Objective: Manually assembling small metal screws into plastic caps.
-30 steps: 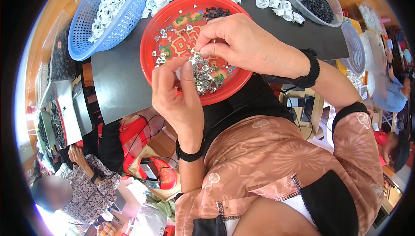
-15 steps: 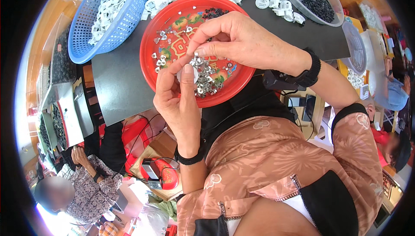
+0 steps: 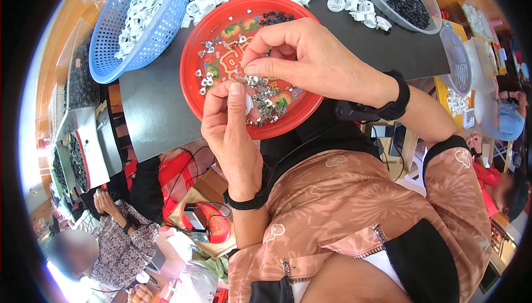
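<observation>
Carefully, the left hand point(image 3: 230, 131) should keep its pinch on the small white piece point(image 3: 249, 105) above the red tray point(image 3: 302, 115), while the right hand point(image 3: 302, 59), fingertips together on a tiny metal clip point(image 3: 240, 73), fits it straight without dropping.

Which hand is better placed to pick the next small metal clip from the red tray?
Right, probably. The right hand hovers directly over the pile of small silver metal clips in the round red plastic tray, fingers pinched and pointing down. The left hand is occupied pinching a small white plastic piece.
</observation>
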### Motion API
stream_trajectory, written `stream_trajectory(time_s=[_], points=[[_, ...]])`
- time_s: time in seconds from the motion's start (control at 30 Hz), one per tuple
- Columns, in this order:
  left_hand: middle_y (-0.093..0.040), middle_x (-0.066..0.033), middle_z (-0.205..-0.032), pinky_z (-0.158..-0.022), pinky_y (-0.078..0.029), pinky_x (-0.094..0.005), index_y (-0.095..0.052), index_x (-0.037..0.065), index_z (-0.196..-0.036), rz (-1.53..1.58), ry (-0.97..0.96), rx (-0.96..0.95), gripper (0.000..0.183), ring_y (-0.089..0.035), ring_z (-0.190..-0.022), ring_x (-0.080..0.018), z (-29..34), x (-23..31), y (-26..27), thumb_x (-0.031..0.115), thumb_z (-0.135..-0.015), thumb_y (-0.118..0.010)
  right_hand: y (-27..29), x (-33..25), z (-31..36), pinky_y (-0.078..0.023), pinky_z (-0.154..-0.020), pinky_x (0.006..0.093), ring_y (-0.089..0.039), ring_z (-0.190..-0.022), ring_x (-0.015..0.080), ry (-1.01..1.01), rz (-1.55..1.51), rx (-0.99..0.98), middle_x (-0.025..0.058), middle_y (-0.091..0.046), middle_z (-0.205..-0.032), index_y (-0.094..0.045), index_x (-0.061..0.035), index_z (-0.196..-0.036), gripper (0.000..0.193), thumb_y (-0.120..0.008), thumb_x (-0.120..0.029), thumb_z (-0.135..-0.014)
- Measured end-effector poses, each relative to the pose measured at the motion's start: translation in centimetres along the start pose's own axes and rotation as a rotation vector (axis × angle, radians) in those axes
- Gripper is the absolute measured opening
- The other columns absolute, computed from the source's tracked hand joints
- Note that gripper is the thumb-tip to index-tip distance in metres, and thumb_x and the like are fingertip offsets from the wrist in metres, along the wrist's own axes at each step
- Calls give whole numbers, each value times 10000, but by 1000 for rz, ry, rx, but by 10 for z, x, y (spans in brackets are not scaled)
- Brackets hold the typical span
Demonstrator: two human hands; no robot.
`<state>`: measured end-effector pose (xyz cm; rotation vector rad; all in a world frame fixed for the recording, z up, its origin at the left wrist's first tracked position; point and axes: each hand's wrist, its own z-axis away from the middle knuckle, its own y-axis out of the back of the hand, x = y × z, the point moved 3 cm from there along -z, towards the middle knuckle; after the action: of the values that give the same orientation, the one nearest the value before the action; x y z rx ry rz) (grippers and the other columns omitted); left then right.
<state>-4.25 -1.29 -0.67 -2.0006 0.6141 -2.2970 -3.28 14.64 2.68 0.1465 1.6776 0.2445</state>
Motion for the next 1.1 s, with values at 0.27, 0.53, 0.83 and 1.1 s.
stream_trajectory(time_s=[0.27,0.53,0.83,1.1], points=[[-593,-7,-810,-553,-385,-193,-589,51,-937,19,-17,47,111,-474,-637,-48,1,1,-5,158,-952,-568,-7,-4,5,-417,-573,210,-515,-656,47,110,116,38,-3,-572,-746,-611,1,-884,113,-628,-111,-889],[-572,-145,-1171,-868,-517,-292,-452,-64,-1282,214,-29,-44,355,-604,-1001,-164,2,4,-8,84,-961,-484,-6,-10,10,-470,-637,389,-605,-726,319,161,151,114,161,-603,-786,-562,20,-825,140,-584,-117,-847],[-560,-139,-1199,-914,-506,-301,-469,-39,-1266,146,-59,-59,332,-592,-1053,-182,4,-3,-1,52,-949,-512,-7,-13,14,-450,-625,323,-562,-719,224,282,391,133,79,-526,-825,-531,-23,-893,82,-600,-52,-859],[-619,-106,-1116,-842,-512,-272,-535,-22,-1191,114,-123,10,316,-606,-986,-140,6,1,-3,-9,-884,-607,-12,-16,15,-404,-697,332,-539,-765,226,496,728,87,44,-525,-880,-529,-67,-904,108,-610,-107,-844]])
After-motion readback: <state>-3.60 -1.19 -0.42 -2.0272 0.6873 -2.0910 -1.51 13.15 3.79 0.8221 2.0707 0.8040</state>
